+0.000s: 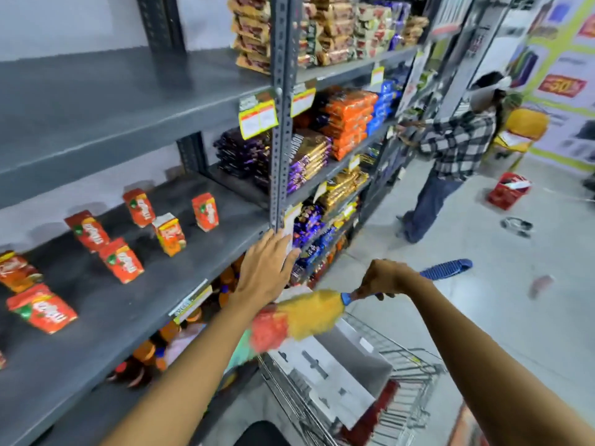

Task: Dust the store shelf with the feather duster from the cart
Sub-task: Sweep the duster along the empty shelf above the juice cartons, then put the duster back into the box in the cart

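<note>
**Q:** Where was the duster when you checked the feed?

**A:** I saw the right hand (381, 278) closed around the blue handle of the feather duster (299, 320), fingers wrapped tight. The yellow and red head hung over the wire cart (415, 365), just in front of the shelf edge and not yet on the shelf (161, 300). I judged it was held low and angled left so it could sweep straight onto that grey board.

**Q:** And the other hand?

**A:** The left hand (267, 268) was flat with fingers spread wide, holding nothing, up by the shelf's front lip near the upright post (281, 123). My guess was it was steadying against the rack.

**Q:** Anything in the way?

**A:** Red and orange pouches (124, 260) stood scattered across the shelf, well apart, so I expected to dust around them.

**Q:** Could you read any labels?

**A:** Barely. The pouch lettering was white script, too blurred to make out. Yellow price tags (257, 119) on the upper edge were unreadable. A red sign (561, 85) on the far right wall seemed to say "50%".
</note>
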Available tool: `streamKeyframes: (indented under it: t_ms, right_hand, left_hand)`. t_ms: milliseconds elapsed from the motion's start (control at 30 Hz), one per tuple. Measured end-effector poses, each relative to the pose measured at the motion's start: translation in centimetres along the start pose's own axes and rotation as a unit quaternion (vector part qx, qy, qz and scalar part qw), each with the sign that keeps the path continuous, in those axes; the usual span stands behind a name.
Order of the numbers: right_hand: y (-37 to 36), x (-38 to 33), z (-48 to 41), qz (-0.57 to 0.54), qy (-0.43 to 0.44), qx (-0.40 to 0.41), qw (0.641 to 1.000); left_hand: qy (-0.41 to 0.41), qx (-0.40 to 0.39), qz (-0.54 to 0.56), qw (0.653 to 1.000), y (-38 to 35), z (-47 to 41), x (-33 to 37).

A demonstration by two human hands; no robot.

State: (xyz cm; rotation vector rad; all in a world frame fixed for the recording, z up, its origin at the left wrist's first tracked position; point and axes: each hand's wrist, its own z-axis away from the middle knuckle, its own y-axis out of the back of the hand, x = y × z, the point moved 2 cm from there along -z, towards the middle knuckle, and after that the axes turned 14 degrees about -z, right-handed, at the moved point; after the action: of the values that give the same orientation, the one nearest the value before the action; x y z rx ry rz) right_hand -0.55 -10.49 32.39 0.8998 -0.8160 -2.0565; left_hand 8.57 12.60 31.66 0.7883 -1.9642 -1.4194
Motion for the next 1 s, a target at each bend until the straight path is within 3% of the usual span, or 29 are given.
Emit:
streamKeyframes:
  t_ms: [133, 367, 700, 1000]
  right_hand:
    - [-1.3, 7.3, 0.5, -0.005, -0.121, 0.064, 0.991]
    - [-6.7, 14.9, 0.1, -0.038, -0.208, 0.142, 0.967]
    - [-16.7, 17.5, -6.0, -0.170, -0.307, 0.146, 0.925]
    - [-24.6, 20.6, -12.8, -0.195, -0.362, 0.160, 0.898]
  left_hand:
    - [-0.017, -0.077, 0.001, 0.997, -5.5, 1.2, 2.5]
    - [-0.012, -0.158, 0.019, 0.987, -12.4, 3.7, 4.9]
    - [-0.006, -0.251, 0.048, 0.967, -23.2, 5.8, 5.8]
    - [-0.046, -0.321, 0.079, 0.943, -33.0, 8.5, 7.8]
